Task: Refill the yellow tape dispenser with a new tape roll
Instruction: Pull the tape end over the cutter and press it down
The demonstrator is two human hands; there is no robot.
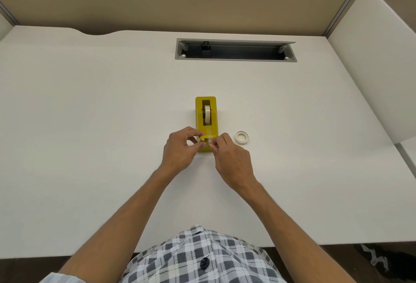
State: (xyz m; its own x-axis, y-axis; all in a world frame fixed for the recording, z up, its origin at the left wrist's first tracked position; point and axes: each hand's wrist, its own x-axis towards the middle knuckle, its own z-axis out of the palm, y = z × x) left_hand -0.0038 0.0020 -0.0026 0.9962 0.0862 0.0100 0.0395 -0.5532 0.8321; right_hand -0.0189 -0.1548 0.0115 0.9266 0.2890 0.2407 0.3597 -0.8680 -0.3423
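Yellow tape dispenser point(205, 122) mid-desk, roll point(207, 115) seated | our left hand point(180, 149) and right hand point(231, 158) pinch the tape end point(209, 140) at the near cutter | thin, sticky, floppy film: grip the edges | dispenser looks heavy, steady | spare ring point(242, 137) just right.

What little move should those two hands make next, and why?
Probably press the tape end down onto the cutter at the near end of the yellow dispenser. A roll already sits in its slot, and the left hand and right hand pinch the strip there.
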